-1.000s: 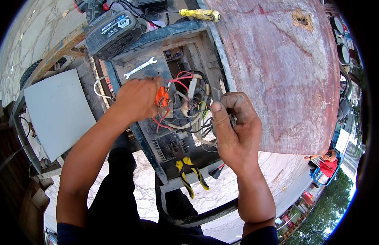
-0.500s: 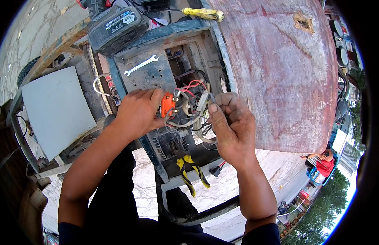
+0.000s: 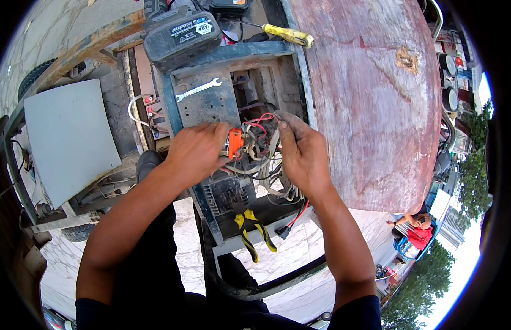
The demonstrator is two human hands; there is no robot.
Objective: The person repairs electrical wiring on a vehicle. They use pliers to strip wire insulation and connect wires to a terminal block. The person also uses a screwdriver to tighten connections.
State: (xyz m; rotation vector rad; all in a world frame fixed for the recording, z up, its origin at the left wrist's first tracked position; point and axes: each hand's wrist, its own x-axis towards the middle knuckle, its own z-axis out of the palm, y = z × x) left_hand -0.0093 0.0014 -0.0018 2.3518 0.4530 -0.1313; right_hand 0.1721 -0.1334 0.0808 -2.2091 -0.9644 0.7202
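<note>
As seen from the head camera, while both bare forearms are raised from the lower edge and angled inward, the two hands are held close to each other over a metal compartment, with a narrow gap left between them. The left hand is laid in from the left, back upward, with its fingers bent at the upper side and its thumb set lower; an orange component is gripped between them. By the right hand, held nearly upright with the wrist below, the tips of thumb and forefinger are pressed together beside pink-red wires; whether a wire end or some small part is pinched there cannot be told. The orange component is located near the middle of the compartment, just right of the left fingertips. A bright, blocky casing is shown, its left part covered by the hand, with metal terminals along its right side. Next to it, pale cables and dark thin wires are bunched in a loose tangle, partly hidden by the right hand. Above the left hand, a wrench is laid slantwise on a metal plate pierced with holes, and yellow-and-black pliers are rested at the compartment's lower edge, handles toward the person.
</note>
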